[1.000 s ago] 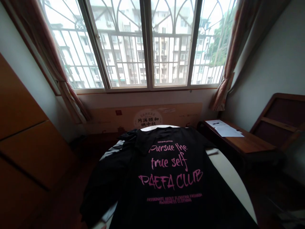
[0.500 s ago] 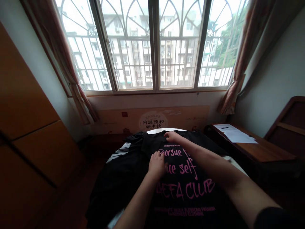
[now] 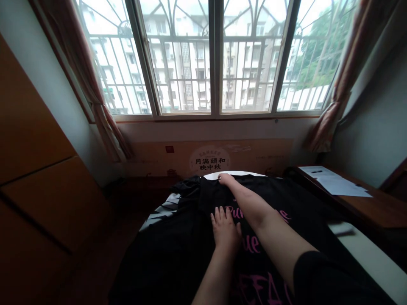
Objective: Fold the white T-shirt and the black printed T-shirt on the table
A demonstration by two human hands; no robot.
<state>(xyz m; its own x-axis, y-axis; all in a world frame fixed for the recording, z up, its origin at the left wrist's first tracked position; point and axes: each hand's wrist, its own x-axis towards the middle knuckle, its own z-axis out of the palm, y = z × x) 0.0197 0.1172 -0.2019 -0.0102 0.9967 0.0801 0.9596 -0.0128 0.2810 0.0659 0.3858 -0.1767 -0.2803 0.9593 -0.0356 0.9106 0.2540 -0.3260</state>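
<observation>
A black T-shirt [image 3: 305, 224] with pink lettering lies spread over a white-topped surface [image 3: 378, 258]. My left hand [image 3: 226, 233] rests flat on the shirt, left of the lettering, fingers spread. Farther off, my right hand [image 3: 226, 179] is at the shirt's upper edge; its fingers are curled and appear to pinch the cloth, though the fingertips are partly hidden. My right forearm crosses over the print and covers some of the words. Other black cloth [image 3: 165, 258] lies along the left, with white stripes [image 3: 162, 212] showing beside it.
At the right stands a wooden desk [image 3: 389, 207] with white papers [image 3: 340, 182] and a small dark item on them. A wooden cabinet [image 3: 38, 212] is on the left. Beyond the surface, a printed cardboard panel [image 3: 254, 156] sits beneath the barred window [image 3: 216, 76].
The view has shifted, and the shirt's lower part now reaches nearer and out of frame. My left hand's fingers have spread flatter. My right hand remains at the upper edge.
</observation>
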